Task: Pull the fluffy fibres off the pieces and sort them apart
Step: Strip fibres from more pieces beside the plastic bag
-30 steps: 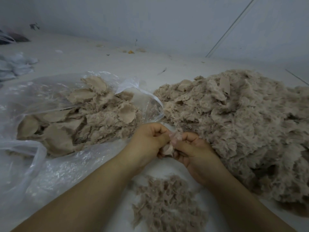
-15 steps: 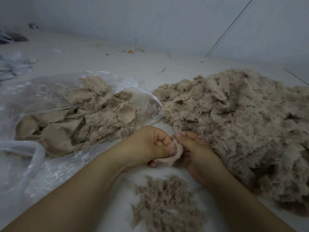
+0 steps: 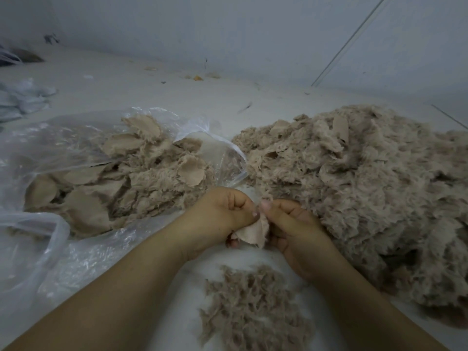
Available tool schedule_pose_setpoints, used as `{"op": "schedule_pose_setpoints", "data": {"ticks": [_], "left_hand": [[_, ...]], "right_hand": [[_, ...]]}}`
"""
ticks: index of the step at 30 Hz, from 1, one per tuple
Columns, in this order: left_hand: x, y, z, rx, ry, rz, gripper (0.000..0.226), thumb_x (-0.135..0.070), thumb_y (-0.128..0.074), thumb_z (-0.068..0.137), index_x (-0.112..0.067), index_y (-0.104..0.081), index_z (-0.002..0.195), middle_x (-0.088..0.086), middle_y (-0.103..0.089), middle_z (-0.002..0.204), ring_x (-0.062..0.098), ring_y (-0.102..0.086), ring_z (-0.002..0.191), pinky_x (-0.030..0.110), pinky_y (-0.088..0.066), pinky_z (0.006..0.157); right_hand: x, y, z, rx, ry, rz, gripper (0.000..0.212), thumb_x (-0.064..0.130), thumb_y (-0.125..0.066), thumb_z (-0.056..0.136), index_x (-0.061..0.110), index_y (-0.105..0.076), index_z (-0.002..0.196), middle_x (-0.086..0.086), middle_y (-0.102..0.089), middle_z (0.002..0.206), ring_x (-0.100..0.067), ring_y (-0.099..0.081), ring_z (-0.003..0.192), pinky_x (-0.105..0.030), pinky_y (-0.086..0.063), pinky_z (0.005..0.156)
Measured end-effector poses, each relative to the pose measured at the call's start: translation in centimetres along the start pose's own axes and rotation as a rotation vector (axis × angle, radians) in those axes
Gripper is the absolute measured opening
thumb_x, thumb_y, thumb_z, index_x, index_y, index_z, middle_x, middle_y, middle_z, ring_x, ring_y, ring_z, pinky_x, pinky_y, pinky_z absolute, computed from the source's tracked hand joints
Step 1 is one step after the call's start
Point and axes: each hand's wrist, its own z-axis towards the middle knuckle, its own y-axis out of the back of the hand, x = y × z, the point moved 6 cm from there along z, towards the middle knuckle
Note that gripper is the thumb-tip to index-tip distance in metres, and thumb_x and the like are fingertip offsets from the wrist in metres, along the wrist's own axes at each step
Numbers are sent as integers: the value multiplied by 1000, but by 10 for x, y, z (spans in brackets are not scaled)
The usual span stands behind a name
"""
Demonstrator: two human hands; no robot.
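Pinched between left hand [image 3: 222, 214] and right hand [image 3: 291, 224], both clenched on one fabric piece [image 3: 253, 233], smooth backing turned up, probably to free its fluffy edge, directly above the loose fibre pile [image 3: 255, 307], between bag [image 3: 76, 249] and unsorted heap [image 3: 367, 193].

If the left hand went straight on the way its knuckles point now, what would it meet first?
Probably the right hand: the left hand faces it across the piece they both pinch. Depth is unclear.
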Motion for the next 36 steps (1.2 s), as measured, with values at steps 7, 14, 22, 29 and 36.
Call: {"op": "schedule_pose_setpoints", "data": {"ticks": [7, 14, 22, 29, 36], "left_hand": [[7, 7, 4, -138, 46, -28, 31, -16, -57, 96, 8, -64, 78, 17, -55, 61, 24, -44, 48, 25, -37, 44], [6, -7, 12, -213, -16, -49, 26, -20, -64, 93, 3, -67, 83, 19, -62, 65, 13, -50, 40, 17, -36, 39], [21, 1, 18, -388, 62, -366, 30, -10, -66, 90, -7, -66, 60, 12, -60, 57, 21, -54, 49, 26, -47, 49], [22, 16, 21, -491, 60, -361, 45, -16, -66, 91, -15, -61, 46, 5, -49, 46, 16, -40, 40, 22, -36, 42], [7, 3, 11, -284, -64, -161, 62, -55, -72, 71, 6, -64, 78, 17, -59, 66, 22, -54, 59, 30, -45, 57]], "right_hand": [[-5, 8, 5, -44, -11, -42, 42, -2, -56, 91, 22, -67, 58, -9, -65, 69, -17, -60, 62, -24, -53, 55], [-2, 5, 4, 20, 38, -99, 32, -6, -61, 85, 14, -69, 62, -11, -60, 64, -14, -55, 57, -21, -51, 55], [-5, 9, 6, -18, 9, -66, 42, -6, -58, 88, 19, -68, 55, -9, -59, 63, -15, -57, 57, -23, -53, 58], [-8, 13, 7, -79, 7, -1, 50, -5, -53, 90, 23, -63, 50, -6, -57, 61, -14, -57, 57, -25, -52, 58], [-8, 10, 5, -20, 13, 34, 17, 7, -66, 85, 15, -69, 72, -18, -60, 76, -24, -60, 69, -31, -54, 65]]}}
